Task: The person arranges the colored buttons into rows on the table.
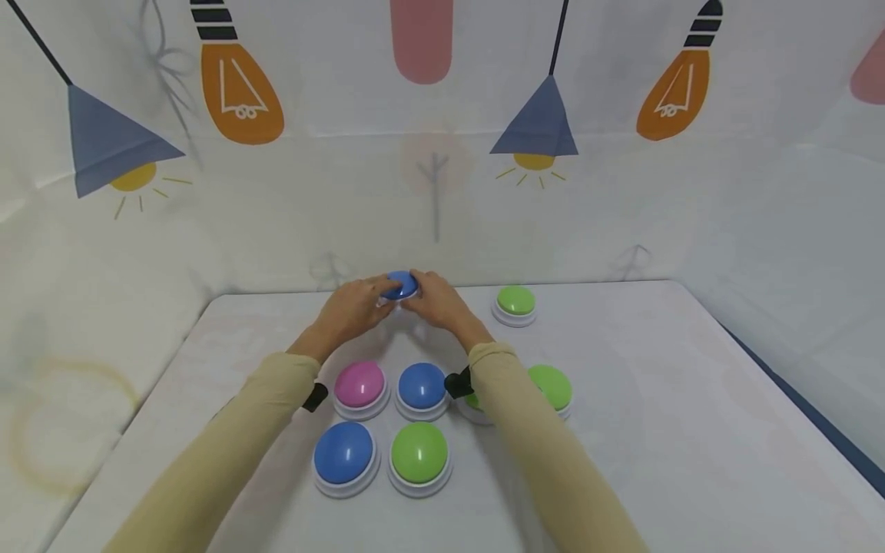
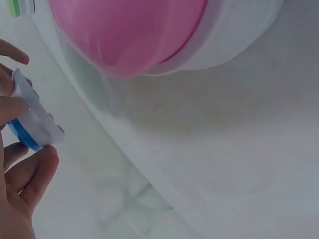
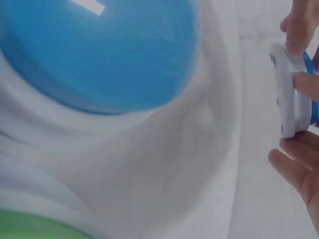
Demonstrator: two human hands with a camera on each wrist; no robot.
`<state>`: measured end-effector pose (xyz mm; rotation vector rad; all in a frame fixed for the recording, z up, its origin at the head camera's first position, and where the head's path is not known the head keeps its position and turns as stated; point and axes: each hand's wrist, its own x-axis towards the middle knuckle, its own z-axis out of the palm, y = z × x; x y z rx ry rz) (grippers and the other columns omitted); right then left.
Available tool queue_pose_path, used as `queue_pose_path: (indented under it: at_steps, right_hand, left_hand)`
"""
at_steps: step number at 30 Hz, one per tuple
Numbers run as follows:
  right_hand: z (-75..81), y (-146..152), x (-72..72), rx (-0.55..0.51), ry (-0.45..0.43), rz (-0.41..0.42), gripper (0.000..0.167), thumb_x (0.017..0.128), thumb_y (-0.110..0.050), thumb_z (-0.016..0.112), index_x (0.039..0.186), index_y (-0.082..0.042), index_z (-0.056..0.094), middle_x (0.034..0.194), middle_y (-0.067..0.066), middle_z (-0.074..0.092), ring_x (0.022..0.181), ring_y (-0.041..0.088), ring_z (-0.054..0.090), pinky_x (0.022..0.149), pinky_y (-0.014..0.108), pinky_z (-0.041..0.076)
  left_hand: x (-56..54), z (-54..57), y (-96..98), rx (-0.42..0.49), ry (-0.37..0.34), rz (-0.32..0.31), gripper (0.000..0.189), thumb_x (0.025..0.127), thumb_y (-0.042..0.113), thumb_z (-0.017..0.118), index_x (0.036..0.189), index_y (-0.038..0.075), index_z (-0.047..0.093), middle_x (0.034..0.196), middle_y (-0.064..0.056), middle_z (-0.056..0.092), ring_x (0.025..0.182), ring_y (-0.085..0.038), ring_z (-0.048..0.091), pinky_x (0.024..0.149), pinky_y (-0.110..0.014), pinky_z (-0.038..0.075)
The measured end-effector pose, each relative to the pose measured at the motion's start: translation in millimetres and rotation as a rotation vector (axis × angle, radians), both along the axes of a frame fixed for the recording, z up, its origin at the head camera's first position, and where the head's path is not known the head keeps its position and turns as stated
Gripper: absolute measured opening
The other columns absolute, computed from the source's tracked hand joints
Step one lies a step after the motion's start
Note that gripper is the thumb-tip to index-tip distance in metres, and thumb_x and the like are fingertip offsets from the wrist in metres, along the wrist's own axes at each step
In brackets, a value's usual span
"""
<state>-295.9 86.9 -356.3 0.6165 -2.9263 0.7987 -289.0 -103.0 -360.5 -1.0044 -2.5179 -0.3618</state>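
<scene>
Toward the back of the white table, both hands hold a blue push button (image 1: pixel 402 284) with a white base between them, raised off the surface. My left hand (image 1: pixel 354 309) grips its left side, and my right hand (image 1: pixel 439 302) grips the right side. The wrist views show this button tilted, with fingers and thumbs on its white base (image 2: pixel 39 119) and the underside facing the cameras. Nearer the body stand a pink button (image 1: pixel 359 385) and a blue button (image 1: pixel 422 386). In front of them sit another blue button (image 1: pixel 343 455) and a green button (image 1: pixel 419 455).
A green button (image 1: pixel 515 301) stands at the back, right of the hands. Beside the right forearm are a green button (image 1: pixel 551 386) and another green one (image 1: pixel 473 401), both partly hidden by the sleeve. A white sheet with printed lamps (image 1: pixel 535 123) hangs behind the table (image 1: pixel 691 430).
</scene>
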Motion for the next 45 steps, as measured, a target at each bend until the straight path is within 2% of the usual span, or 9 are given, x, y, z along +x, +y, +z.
queue_pose_path:
  at_steps: [4, 7, 13, 17, 24, 31, 38, 45]
  right_hand:
    - [4.1, 5, 5.2, -0.045, 0.007, -0.008, 0.069, 0.097, -0.029, 0.064, 0.152, 0.001, 0.034, 0.142, 0.023, 0.049, 0.132, 0.034, 0.048, 0.113, 0.043, 0.038]
    - [6.7, 7, 8.7, -0.079, 0.021, -0.015, 0.068, 0.097, -0.029, 0.064, 0.151, 0.000, 0.035, 0.143, 0.023, 0.049, 0.133, 0.035, 0.048, 0.113, 0.043, 0.038]
    - [5.9, 6, 12.6, -0.105, 0.035, -0.044, 0.066, 0.097, -0.030, 0.063, 0.150, -0.001, 0.037, 0.142, 0.023, 0.050, 0.131, 0.035, 0.050, 0.111, 0.043, 0.040]
    - [7.0, 6, 15.6, -0.112, 0.043, -0.036, 0.066, 0.097, -0.030, 0.063, 0.150, 0.000, 0.038, 0.142, 0.023, 0.050, 0.131, 0.035, 0.050, 0.111, 0.044, 0.040]
    - [8.5, 16, 24.4, -0.144, 0.062, 0.004, 0.066, 0.096, -0.029, 0.065, 0.150, 0.000, 0.038, 0.138, 0.021, 0.053, 0.123, 0.032, 0.055, 0.106, 0.042, 0.045]
    - [10.6, 26, 36.1, -0.166, 0.083, 0.021, 0.069, 0.094, -0.030, 0.068, 0.150, -0.002, 0.039, 0.138, 0.020, 0.054, 0.124, 0.032, 0.055, 0.106, 0.043, 0.046]
    - [14.8, 34, 54.4, -0.163, 0.084, 0.040, 0.070, 0.093, -0.029, 0.069, 0.151, -0.003, 0.038, 0.139, 0.019, 0.053, 0.124, 0.031, 0.055, 0.104, 0.043, 0.047]
    - [16.0, 43, 72.5, -0.178, 0.141, 0.081, 0.068, 0.092, -0.026, 0.071, 0.148, 0.000, 0.042, 0.135, 0.019, 0.055, 0.122, 0.031, 0.057, 0.100, 0.044, 0.050]
  left_hand:
    - [5.4, 2.9, 0.7, -0.029, 0.052, -0.006, 0.051, 0.084, 0.010, 0.078, 0.131, 0.002, 0.062, 0.134, -0.023, 0.059, 0.081, -0.034, 0.072, 0.072, -0.041, 0.060]
    - [8.1, 3.2, 0.6, -0.065, 0.123, -0.004, 0.056, 0.081, 0.009, 0.080, 0.132, 0.002, 0.060, 0.133, -0.024, 0.060, 0.071, -0.032, 0.071, 0.066, -0.039, 0.060]
    - [9.3, -2.5, -1.3, -0.151, 0.340, -0.015, 0.053, 0.082, 0.013, 0.080, 0.130, 0.004, 0.061, 0.129, -0.021, 0.063, 0.092, -0.032, 0.072, 0.062, -0.038, 0.058]
    - [9.9, -5.0, -3.0, -0.148, 0.423, -0.034, 0.052, 0.081, 0.016, 0.080, 0.129, 0.005, 0.062, 0.126, -0.020, 0.065, 0.100, -0.030, 0.071, 0.059, -0.037, 0.056]
    - [13.4, -1.0, -2.0, -0.159, 0.518, -0.071, 0.056, 0.076, 0.021, 0.085, 0.126, 0.009, 0.064, 0.122, -0.015, 0.068, 0.096, -0.027, 0.072, 0.059, -0.036, 0.057]
    - [21.3, 6.5, 1.7, -0.141, 0.618, -0.137, 0.056, 0.073, 0.025, 0.086, 0.123, 0.011, 0.064, 0.116, -0.012, 0.071, 0.091, -0.028, 0.072, 0.058, -0.036, 0.058]
    - [35.9, 11.9, 3.2, -0.150, 0.625, -0.169, 0.058, 0.074, 0.030, 0.086, 0.124, 0.012, 0.064, 0.117, -0.010, 0.070, 0.094, -0.027, 0.071, 0.060, -0.034, 0.058]
    - [50.7, 14.1, 7.6, -0.097, 0.664, -0.218, 0.059, 0.071, 0.031, 0.088, 0.122, 0.011, 0.065, 0.113, -0.012, 0.071, 0.093, -0.029, 0.071, 0.065, -0.037, 0.060]
